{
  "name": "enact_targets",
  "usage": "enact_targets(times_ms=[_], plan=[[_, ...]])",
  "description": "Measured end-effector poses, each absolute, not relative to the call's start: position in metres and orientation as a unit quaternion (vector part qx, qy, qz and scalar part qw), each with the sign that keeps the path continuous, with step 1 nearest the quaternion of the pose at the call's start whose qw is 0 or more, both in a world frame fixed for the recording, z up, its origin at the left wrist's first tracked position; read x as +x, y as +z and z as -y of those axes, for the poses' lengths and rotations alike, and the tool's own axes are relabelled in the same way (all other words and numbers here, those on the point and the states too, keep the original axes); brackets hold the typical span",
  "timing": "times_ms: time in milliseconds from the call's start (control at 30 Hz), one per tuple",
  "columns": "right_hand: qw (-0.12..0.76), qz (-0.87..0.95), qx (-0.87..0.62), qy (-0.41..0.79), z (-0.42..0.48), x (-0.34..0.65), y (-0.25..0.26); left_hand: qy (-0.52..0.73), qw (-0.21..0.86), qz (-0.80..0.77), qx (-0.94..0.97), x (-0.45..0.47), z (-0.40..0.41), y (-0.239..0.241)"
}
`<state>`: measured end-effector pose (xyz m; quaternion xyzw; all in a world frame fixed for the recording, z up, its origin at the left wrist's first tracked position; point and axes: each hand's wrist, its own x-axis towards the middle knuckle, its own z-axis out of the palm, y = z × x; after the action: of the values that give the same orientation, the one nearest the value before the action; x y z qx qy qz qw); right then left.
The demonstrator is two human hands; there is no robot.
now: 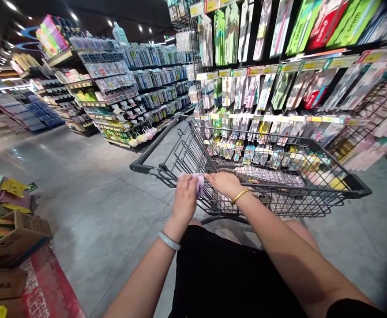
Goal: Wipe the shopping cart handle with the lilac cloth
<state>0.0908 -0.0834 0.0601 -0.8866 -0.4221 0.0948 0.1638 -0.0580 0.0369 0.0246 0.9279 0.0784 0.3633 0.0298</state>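
A dark grey wire shopping cart stands sideways in front of me, its handle end to the left. My left hand is closed on a soft light purple cloth at the near side rail. Just right of the cloth, my right hand is closed over the same rail, its thumb pointing left; its other fingers are mostly hidden. Inside the basket lies a pale purple patterned item, partly covered by the wire mesh.
Racks of packaged toothbrush-like goods rise close behind the cart. Shelves of small packaged goods stand to the far left. A cardboard box sits at the lower left beside a red printed panel. Grey floor lies between.
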Motion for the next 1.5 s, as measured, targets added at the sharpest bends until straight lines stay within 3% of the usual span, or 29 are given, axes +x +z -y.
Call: enact_targets(times_ms=[133, 300, 433, 567, 700, 867, 967, 1100, 1233, 1367, 1500], plan=[[0.158, 0.436, -0.881, 0.096, 0.086, 0.093, 0.059, 0.365, 0.023, -0.016, 0.931, -0.054, -0.039, 0.017], [0.146, 0.433, -0.884, 0.100, 0.086, 0.094, 0.060, 0.381, 0.041, -0.102, 0.918, -0.051, -0.051, 0.022], [0.124, 0.430, -0.889, 0.103, 0.085, 0.091, 0.066, 0.427, 0.078, -0.099, 0.895, -0.052, -0.029, -0.033], [0.101, 0.432, -0.889, 0.110, 0.087, 0.089, 0.069, 0.357, 0.187, -0.166, 0.900, -0.055, -0.016, -0.085], [0.096, 0.437, -0.889, 0.096, 0.087, 0.089, 0.067, 0.388, 0.228, -0.198, 0.871, -0.047, -0.014, -0.063], [0.091, 0.445, -0.889, 0.063, 0.085, 0.089, 0.063, 0.477, 0.149, -0.221, 0.838, -0.032, -0.007, -0.028], [0.090, 0.445, -0.889, 0.066, 0.086, 0.089, 0.065, 0.380, 0.110, -0.228, 0.890, -0.029, 0.003, -0.057], [0.089, 0.438, -0.892, 0.073, 0.088, 0.088, 0.068, 0.249, 0.148, -0.144, 0.946, -0.031, 0.015, -0.090], [0.089, 0.442, -0.890, 0.066, 0.087, 0.088, 0.067, 0.364, 0.194, -0.176, 0.894, -0.034, 0.003, -0.051], [0.094, 0.444, -0.889, 0.058, 0.086, 0.089, 0.065, 0.496, 0.174, -0.205, 0.825, -0.038, -0.018, -0.015], [0.100, 0.438, -0.892, 0.059, 0.086, 0.088, 0.066, 0.422, 0.157, -0.204, 0.869, -0.043, -0.012, -0.043]])
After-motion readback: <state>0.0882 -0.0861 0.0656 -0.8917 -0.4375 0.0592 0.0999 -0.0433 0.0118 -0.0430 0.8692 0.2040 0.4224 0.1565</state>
